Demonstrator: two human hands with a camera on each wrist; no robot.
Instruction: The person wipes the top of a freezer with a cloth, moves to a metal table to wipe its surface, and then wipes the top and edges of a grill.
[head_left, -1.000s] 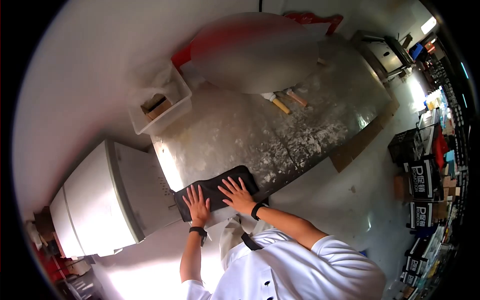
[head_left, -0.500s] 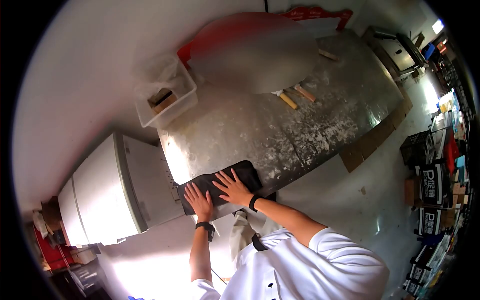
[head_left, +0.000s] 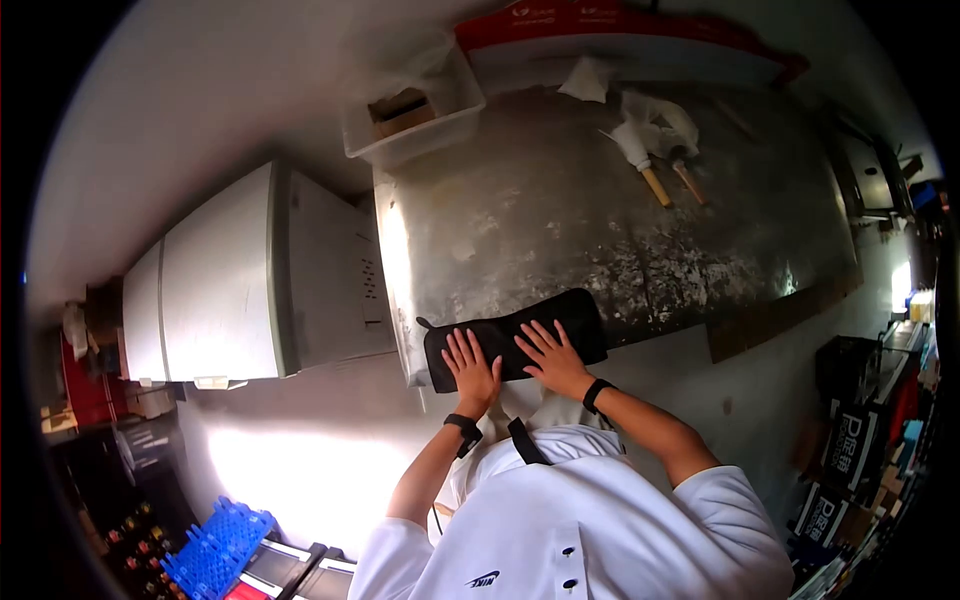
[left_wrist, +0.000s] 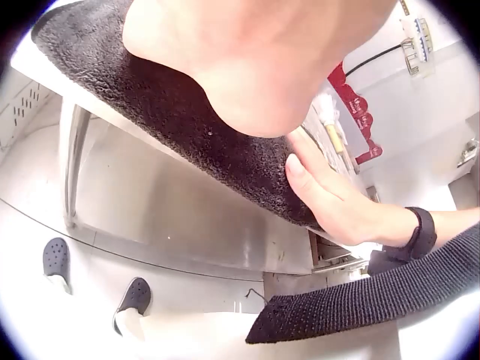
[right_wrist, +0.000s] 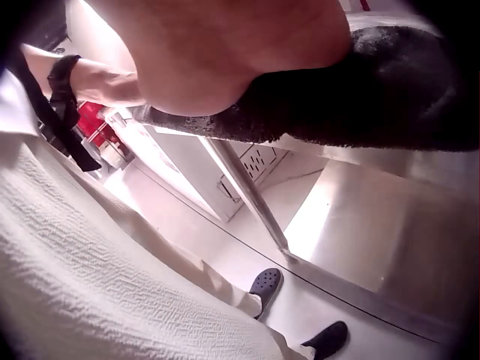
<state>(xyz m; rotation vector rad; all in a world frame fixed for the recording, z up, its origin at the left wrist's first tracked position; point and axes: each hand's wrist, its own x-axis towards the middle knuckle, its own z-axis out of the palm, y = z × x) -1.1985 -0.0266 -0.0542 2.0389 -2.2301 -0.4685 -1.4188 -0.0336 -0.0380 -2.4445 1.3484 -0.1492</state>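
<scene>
A dark folded cloth (head_left: 505, 335) lies along the near edge of the metal table, fuzzy-surfaced in the left wrist view (left_wrist: 187, 112). On its left part rests the left hand (head_left: 474, 374), palm down with fingers spread. The right hand (head_left: 556, 362) lies flat on the cloth's right part, fingers also spread and straight. A gap separates the two hands in the head view. In the right wrist view the heel of the right hand (right_wrist: 225, 52) presses against the cloth (right_wrist: 360, 97).
Farther back on the table (head_left: 500, 220) are a yellow-handled tool (head_left: 655, 186), a second handled tool (head_left: 689, 184) and plastic bags. A clear bin (head_left: 460, 122) stands at the back left corner, a white cabinet (head_left: 215, 280) to the left. White residue marks the table's front.
The head view has shifted, so table, cloth and hands appear farther right and higher. The tools at the back show more fully. Both hands stay flat on the cloth.
</scene>
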